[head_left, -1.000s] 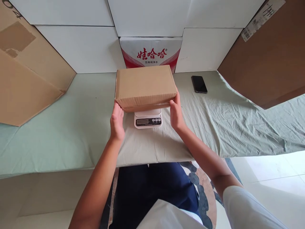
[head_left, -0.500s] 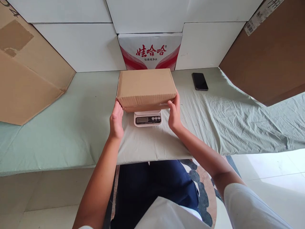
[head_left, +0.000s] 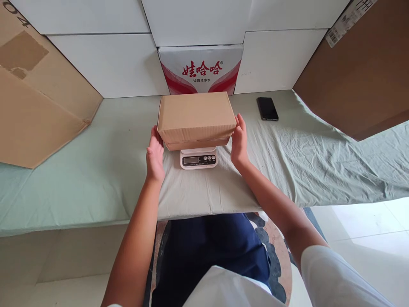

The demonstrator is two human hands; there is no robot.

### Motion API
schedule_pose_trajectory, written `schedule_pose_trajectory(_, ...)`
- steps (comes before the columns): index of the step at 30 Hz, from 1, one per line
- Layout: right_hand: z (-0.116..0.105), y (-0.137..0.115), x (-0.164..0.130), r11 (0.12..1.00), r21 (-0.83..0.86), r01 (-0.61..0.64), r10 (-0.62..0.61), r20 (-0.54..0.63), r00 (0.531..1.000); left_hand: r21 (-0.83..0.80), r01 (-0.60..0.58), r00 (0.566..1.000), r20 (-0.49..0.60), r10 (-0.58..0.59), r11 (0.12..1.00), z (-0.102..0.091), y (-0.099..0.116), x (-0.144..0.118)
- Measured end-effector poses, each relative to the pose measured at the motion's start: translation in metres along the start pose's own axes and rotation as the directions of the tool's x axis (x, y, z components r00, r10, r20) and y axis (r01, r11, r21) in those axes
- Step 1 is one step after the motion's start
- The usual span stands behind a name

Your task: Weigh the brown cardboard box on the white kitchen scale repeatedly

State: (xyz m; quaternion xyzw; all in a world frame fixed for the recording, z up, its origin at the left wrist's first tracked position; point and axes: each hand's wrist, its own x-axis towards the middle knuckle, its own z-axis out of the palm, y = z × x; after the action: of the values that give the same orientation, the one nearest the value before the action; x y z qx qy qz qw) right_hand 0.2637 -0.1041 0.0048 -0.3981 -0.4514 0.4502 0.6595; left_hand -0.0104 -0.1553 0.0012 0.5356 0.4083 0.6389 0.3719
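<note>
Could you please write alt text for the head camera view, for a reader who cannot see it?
A closed cardboard box sits on a small white kitchen scale, with the person's left hand and right hand open at its two ends. The scale stands on a table covered in pale green cloth, with a black phone lying to the right.

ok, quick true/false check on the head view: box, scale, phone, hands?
1. The closed brown cardboard box sits on the small white digital scale. True.
2. The left hand and right hand are at the box's two ends. True.
3. The black phone lies on top of the box. False: it lies on the pale green cloth, to the box's right.
4. The scale's display faces away from the person. False: it faces the person.
</note>
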Motion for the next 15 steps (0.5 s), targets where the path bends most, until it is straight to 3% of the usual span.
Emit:
schedule_pose_trajectory(9, -0.002, 0.012, 0.003, 0.993, -0.085, 0.080, -0.070, 0.113, 0.991, 0.010, 0.060, 0.998, -0.022, -0.060, 0.998, 0.008, -0.005, 0.002)
schedule_pose_trajectory(15, -0.001, 0.011, 0.000, 0.995, -0.065, 0.070, -0.062, 0.117, 0.991, 0.025, 0.044, 0.998, -0.040, -0.043, 0.999, 0.009, -0.004, 0.003)
